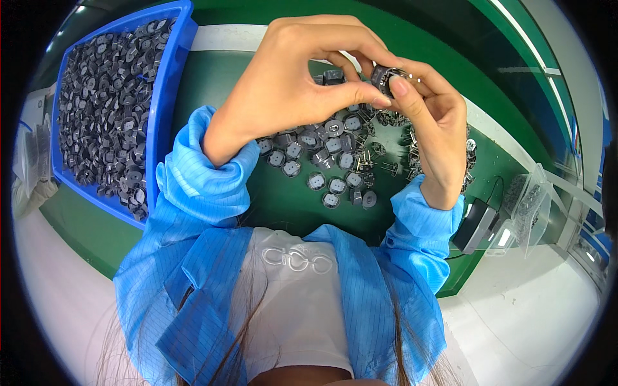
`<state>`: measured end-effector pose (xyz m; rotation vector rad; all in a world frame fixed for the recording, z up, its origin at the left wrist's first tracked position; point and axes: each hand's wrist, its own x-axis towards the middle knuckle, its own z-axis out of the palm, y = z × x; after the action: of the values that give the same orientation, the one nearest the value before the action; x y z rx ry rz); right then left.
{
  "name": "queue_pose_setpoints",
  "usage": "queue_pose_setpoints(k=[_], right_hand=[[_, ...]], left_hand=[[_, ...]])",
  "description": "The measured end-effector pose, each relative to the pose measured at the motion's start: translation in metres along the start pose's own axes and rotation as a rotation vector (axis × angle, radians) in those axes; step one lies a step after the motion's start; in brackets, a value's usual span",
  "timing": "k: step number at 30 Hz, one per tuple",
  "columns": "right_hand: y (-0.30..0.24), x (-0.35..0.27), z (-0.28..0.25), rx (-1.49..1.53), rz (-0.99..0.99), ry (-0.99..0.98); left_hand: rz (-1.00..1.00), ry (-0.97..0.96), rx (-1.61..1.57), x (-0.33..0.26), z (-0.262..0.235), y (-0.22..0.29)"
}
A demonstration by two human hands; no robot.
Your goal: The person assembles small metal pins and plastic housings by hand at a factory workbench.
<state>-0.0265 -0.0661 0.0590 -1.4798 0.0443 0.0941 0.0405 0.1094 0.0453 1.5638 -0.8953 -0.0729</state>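
Observation:
Both hands are raised over the green work table, meeting at a small round black plastic part (381, 77). My left hand (302, 74) pinches its left side, with the thumb below and the fingers curled over. My right hand (434, 119) grips it from the right, the thumb pressed on its near face. Thin bright pins show at the part's right side, partly hidden by the fingers. Below the hands lies a loose pile of black round housings (335, 145), several with pale grey faces. Small parts with metal pins (390, 167) are scattered to their right.
A large blue bin (168, 83) full of black housings stands on the left. More pinned parts lie heaped behind my right wrist. At the right edge are a black box with a cable (475, 225) and a clear plastic container (529, 206) with small dark pieces.

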Motion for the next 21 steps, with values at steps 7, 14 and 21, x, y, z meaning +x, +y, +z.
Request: queue_pose_setpoints(k=[7,14,21], right_hand=[[0.003,0.001,-0.004,0.116,0.058,-0.047],[0.021,0.005,-0.005,0.161,0.027,-0.142],[0.031,0.002,-0.007,0.209,0.088,-0.132]], left_hand=[[0.174,-0.028,0.191,0.001,-0.001,-0.001],[0.265,-0.057,0.261,-0.002,-0.003,0.000],[0.219,-0.124,0.264,-0.003,-0.001,-0.004]])
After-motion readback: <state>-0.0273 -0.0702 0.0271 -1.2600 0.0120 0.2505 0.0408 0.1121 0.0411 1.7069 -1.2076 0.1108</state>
